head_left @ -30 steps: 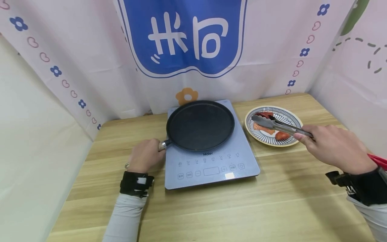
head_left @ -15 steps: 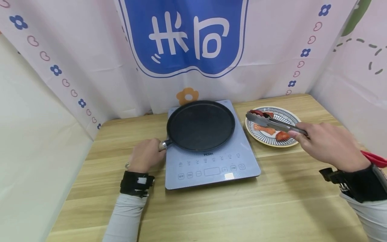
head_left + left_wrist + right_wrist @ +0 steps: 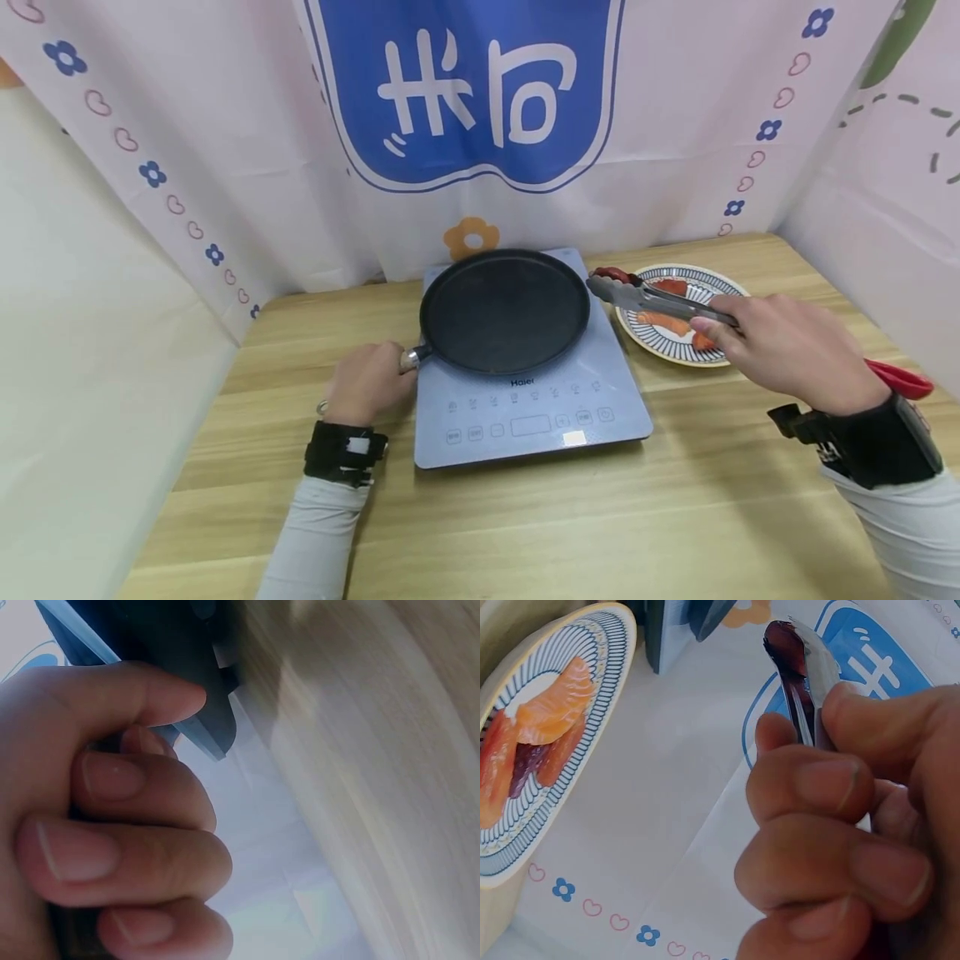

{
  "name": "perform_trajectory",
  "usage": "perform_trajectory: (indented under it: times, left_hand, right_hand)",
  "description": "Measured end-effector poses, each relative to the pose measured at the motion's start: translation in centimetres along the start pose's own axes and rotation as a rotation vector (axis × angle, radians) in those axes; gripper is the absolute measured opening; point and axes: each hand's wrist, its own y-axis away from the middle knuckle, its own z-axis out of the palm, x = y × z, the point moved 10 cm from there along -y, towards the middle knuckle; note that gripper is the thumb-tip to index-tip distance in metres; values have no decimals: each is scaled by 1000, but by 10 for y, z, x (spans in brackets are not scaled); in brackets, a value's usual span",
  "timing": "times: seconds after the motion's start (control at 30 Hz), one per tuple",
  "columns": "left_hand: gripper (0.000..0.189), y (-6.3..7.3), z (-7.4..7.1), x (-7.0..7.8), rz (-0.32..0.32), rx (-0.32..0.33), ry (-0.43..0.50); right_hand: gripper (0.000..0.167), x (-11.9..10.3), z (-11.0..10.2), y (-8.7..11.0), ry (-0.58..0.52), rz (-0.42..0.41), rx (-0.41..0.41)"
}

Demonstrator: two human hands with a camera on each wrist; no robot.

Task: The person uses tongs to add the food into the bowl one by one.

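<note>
Steel tongs (image 3: 662,306), gripped in right hand (image 3: 791,354), dark-red piece (image 3: 611,273) pinched at tips, have been shifted from above plate (image 3: 716,283) toward rim of black pan (image 3: 504,312); carry judged partly done. Pan handle (image 3: 409,360) held by left hand (image 3: 366,382); black pan set on hotplate (image 3: 465,452).

The head view looks down; close wrist views, right sharing tongs (image 3: 643,299).

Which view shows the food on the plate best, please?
The right wrist view: the food appears large and unobstructed, though clipped by the edge. The head view shows it smaller, partly behind the right hand; the left wrist view shows none.
</note>
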Motion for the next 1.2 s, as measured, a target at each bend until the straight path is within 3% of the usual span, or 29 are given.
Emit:
perform_trajectory:
  times: [0.5,0.77,1.2]
  left_hand:
    - [29,3,-2,2,-1,21,-3]
    - [29,3,-2,2,-6,22,-6]
    - [29,4,-2,0,-15,17,-6]
  right_hand:
    - [35,-17,1,-16,-37,-6,-46]
    - [40,-32,4,-25,-54,-25,-32]
    - [28,-48,12,-39,-42,-56,-4]
